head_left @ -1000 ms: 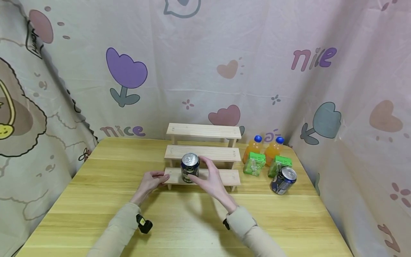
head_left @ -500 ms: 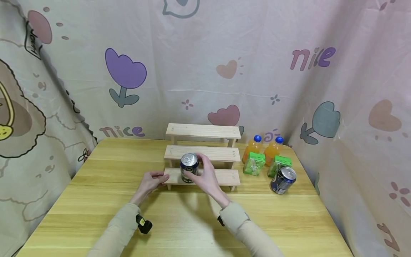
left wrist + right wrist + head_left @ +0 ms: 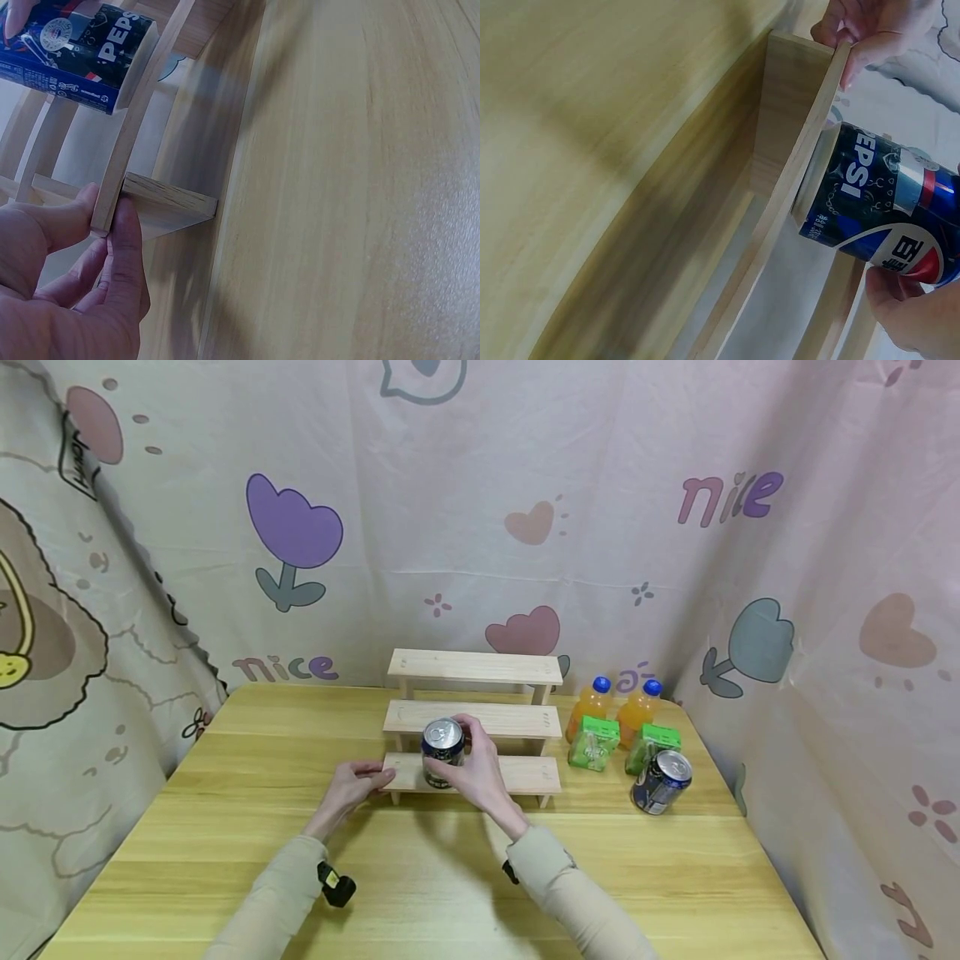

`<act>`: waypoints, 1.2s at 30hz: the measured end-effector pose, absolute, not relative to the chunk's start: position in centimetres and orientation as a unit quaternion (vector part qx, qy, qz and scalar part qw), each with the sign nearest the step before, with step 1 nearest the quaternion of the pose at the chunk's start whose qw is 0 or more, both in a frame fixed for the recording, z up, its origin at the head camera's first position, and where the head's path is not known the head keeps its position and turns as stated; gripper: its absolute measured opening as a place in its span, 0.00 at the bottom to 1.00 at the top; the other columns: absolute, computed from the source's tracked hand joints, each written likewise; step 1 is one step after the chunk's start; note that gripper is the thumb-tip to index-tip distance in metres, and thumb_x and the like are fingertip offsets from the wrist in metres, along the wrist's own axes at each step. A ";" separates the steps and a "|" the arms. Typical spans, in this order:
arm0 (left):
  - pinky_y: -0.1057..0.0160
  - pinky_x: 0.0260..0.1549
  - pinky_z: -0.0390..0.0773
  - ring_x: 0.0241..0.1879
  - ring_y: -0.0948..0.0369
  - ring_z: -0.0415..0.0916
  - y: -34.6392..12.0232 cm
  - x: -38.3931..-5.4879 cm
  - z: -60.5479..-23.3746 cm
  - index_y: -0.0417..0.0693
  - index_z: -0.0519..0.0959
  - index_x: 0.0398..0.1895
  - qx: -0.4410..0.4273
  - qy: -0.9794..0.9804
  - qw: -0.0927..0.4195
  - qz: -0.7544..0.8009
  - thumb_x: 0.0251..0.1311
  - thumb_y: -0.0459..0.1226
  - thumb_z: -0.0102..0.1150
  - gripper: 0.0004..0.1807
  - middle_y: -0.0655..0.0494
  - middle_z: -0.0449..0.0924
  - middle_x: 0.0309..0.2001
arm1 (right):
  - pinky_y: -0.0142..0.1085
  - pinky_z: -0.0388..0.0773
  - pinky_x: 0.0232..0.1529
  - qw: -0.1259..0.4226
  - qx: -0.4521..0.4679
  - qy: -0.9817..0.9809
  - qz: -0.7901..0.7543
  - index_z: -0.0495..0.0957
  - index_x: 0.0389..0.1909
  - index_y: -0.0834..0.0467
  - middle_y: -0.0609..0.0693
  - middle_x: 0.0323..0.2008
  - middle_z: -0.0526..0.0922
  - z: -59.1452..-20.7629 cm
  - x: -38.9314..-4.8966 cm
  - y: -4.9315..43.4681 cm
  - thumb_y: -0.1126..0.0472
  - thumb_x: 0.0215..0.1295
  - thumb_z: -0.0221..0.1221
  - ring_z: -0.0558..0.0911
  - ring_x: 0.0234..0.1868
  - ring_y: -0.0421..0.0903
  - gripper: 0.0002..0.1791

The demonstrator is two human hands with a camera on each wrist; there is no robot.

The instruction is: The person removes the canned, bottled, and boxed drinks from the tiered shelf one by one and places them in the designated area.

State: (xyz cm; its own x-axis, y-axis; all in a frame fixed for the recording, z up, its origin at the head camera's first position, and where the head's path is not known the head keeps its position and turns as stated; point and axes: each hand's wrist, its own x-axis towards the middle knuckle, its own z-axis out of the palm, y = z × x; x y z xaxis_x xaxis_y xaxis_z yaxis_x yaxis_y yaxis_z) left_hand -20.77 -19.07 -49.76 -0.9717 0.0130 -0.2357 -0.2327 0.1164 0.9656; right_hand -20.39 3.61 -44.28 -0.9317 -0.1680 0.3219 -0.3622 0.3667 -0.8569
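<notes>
A dark blue Pepsi can [image 3: 442, 737] stands upright on the lowest step of a three-tier wooden display rack [image 3: 517, 772], left of the step's middle. My right hand [image 3: 478, 777] grips it from the right side, thumb in front and fingers behind. In the right wrist view the can's base [image 3: 817, 176] is right at the board. My left hand [image 3: 354, 785] pinches the left end of that lowest step. The left wrist view shows the thumb [image 3: 75, 216] over the board and fingers [image 3: 126, 259] beneath it.
Right of the rack stand two orange juice bottles [image 3: 590, 706] with blue caps, two green drink cartons [image 3: 595, 745] and another dark blue can [image 3: 662, 783]. The rack's upper two steps [image 3: 476, 667] rise behind. A printed curtain [image 3: 420, 510] hangs behind the wooden table [image 3: 225, 802].
The right hand and forearm have shifted a little to the left, and the can has moved very slightly left along the lowest step. My left hand keeps its place.
</notes>
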 end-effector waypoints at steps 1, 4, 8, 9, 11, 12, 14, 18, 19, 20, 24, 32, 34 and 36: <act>0.72 0.34 0.84 0.31 0.69 0.80 -19.1 -20.8 -49.7 0.18 0.72 0.57 -0.074 0.741 0.093 0.661 0.66 0.30 0.62 0.23 0.57 0.84 0.33 | 0.42 0.76 0.60 0.091 0.161 -0.822 0.539 0.69 0.63 0.57 0.54 0.55 0.81 -44.3 -20.4 3.6 0.60 0.50 0.76 0.79 0.56 0.49 0.39; 0.72 0.35 0.84 0.31 0.69 0.81 -19.1 -20.7 -49.7 0.18 0.73 0.56 -0.074 0.741 0.093 0.661 0.66 0.30 0.62 0.23 0.56 0.85 0.33 | 0.41 0.76 0.59 0.095 0.162 -0.820 0.541 0.69 0.63 0.57 0.54 0.54 0.82 -44.4 -20.5 3.7 0.59 0.50 0.76 0.80 0.56 0.49 0.39; 0.71 0.35 0.84 0.31 0.69 0.80 -19.1 -20.7 -49.6 0.19 0.73 0.56 -0.076 0.742 0.094 0.660 0.65 0.31 0.63 0.22 0.56 0.85 0.34 | 0.42 0.78 0.59 0.100 0.164 -0.820 0.539 0.70 0.62 0.58 0.55 0.54 0.82 -44.4 -20.5 3.8 0.59 0.49 0.76 0.81 0.55 0.50 0.38; 0.71 0.35 0.84 0.31 0.69 0.80 -19.1 -20.6 -49.6 0.20 0.73 0.56 -0.076 0.743 0.094 0.659 0.66 0.31 0.63 0.23 0.56 0.85 0.34 | 0.42 0.78 0.59 0.101 0.164 -0.820 0.539 0.70 0.62 0.58 0.55 0.54 0.82 -44.4 -20.4 3.8 0.59 0.49 0.76 0.81 0.55 0.50 0.39; 0.71 0.35 0.84 0.32 0.69 0.81 -19.1 -20.6 -49.6 0.19 0.73 0.57 -0.075 0.743 0.095 0.658 0.66 0.31 0.63 0.23 0.55 0.85 0.35 | 0.44 0.77 0.60 0.099 0.161 -0.817 0.544 0.70 0.62 0.58 0.55 0.54 0.82 -44.3 -20.3 3.8 0.59 0.49 0.77 0.81 0.55 0.50 0.39; 0.71 0.35 0.84 0.31 0.69 0.81 -19.1 -20.6 -49.5 0.19 0.73 0.57 -0.076 0.742 0.094 0.659 0.66 0.31 0.63 0.23 0.54 0.85 0.36 | 0.45 0.77 0.61 0.098 0.161 -0.816 0.547 0.70 0.62 0.58 0.55 0.54 0.82 -44.2 -20.3 3.9 0.59 0.49 0.77 0.81 0.55 0.51 0.39; 0.71 0.35 0.84 0.31 0.68 0.81 -19.1 -20.7 -49.5 0.19 0.73 0.57 -0.077 0.741 0.093 0.660 0.65 0.31 0.63 0.23 0.53 0.86 0.37 | 0.47 0.76 0.62 0.098 0.161 -0.813 0.552 0.70 0.62 0.58 0.56 0.54 0.82 -43.9 -20.2 4.1 0.59 0.48 0.77 0.81 0.56 0.51 0.39; 0.71 0.34 0.84 0.31 0.68 0.81 -19.2 -20.7 -49.5 0.20 0.73 0.57 -0.077 0.747 0.094 0.654 0.66 0.32 0.63 0.24 0.52 0.86 0.37 | 0.49 0.77 0.63 0.100 0.161 -0.809 0.557 0.70 0.62 0.59 0.56 0.55 0.82 -43.4 -19.9 4.7 0.59 0.48 0.77 0.81 0.56 0.53 0.40; 0.71 0.34 0.84 0.31 0.69 0.80 -19.2 -20.7 -49.4 0.20 0.73 0.57 -0.077 0.749 0.095 0.651 0.66 0.32 0.63 0.24 0.53 0.86 0.37 | 0.50 0.77 0.63 0.101 0.161 -0.808 0.558 0.70 0.62 0.59 0.56 0.55 0.82 -43.2 -19.8 4.9 0.59 0.48 0.77 0.82 0.56 0.53 0.40; 0.71 0.34 0.83 0.31 0.69 0.80 -19.2 -20.6 -49.4 0.20 0.73 0.57 -0.078 0.751 0.095 0.649 0.66 0.32 0.64 0.24 0.54 0.86 0.36 | 0.51 0.78 0.62 0.102 0.161 -0.807 0.559 0.70 0.62 0.59 0.57 0.55 0.82 -43.1 -19.7 5.1 0.59 0.48 0.77 0.82 0.56 0.53 0.40; 0.71 0.33 0.83 0.31 0.69 0.80 -19.2 -20.6 -49.4 0.21 0.74 0.56 -0.078 0.754 0.094 0.645 0.66 0.33 0.64 0.23 0.56 0.85 0.35 | 0.53 0.77 0.63 0.106 0.154 -0.801 0.570 0.71 0.61 0.60 0.59 0.55 0.82 -42.7 -19.4 6.3 0.62 0.47 0.77 0.81 0.58 0.56 0.39; 0.72 0.33 0.83 0.31 0.69 0.80 -19.2 -20.7 -49.5 0.20 0.73 0.56 -0.072 0.745 0.095 0.656 0.66 0.32 0.63 0.23 0.57 0.84 0.34 | 0.53 0.79 0.61 0.128 0.134 -0.799 0.572 0.71 0.61 0.60 0.59 0.54 0.82 -42.0 -18.8 9.2 0.63 0.46 0.78 0.82 0.57 0.57 0.40; 0.72 0.33 0.84 0.31 0.69 0.80 -19.1 -20.6 -49.5 0.19 0.72 0.57 -0.074 0.739 0.097 0.663 0.66 0.31 0.62 0.23 0.56 0.84 0.34 | 0.50 0.80 0.58 0.135 0.129 -0.800 0.570 0.72 0.61 0.61 0.60 0.54 0.83 -41.8 -18.7 10.0 0.64 0.45 0.78 0.82 0.56 0.57 0.40; 0.72 0.34 0.84 0.31 0.69 0.80 -19.1 -20.6 -49.5 0.19 0.71 0.57 -0.075 0.732 0.099 0.670 0.66 0.30 0.62 0.23 0.56 0.84 0.34 | 0.49 0.80 0.57 0.141 0.124 -0.800 0.570 0.72 0.61 0.61 0.60 0.54 0.83 -41.7 -18.6 10.8 0.65 0.45 0.78 0.82 0.55 0.57 0.40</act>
State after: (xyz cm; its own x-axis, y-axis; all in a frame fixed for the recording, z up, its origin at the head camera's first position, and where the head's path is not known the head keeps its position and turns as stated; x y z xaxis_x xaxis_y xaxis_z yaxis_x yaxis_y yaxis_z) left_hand -20.57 -19.11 -49.52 -0.9689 0.0227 -0.2464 -0.2434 0.0909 0.9657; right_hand -18.64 10.80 -41.75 -0.9297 -0.0380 0.3662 -0.3585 0.3203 -0.8769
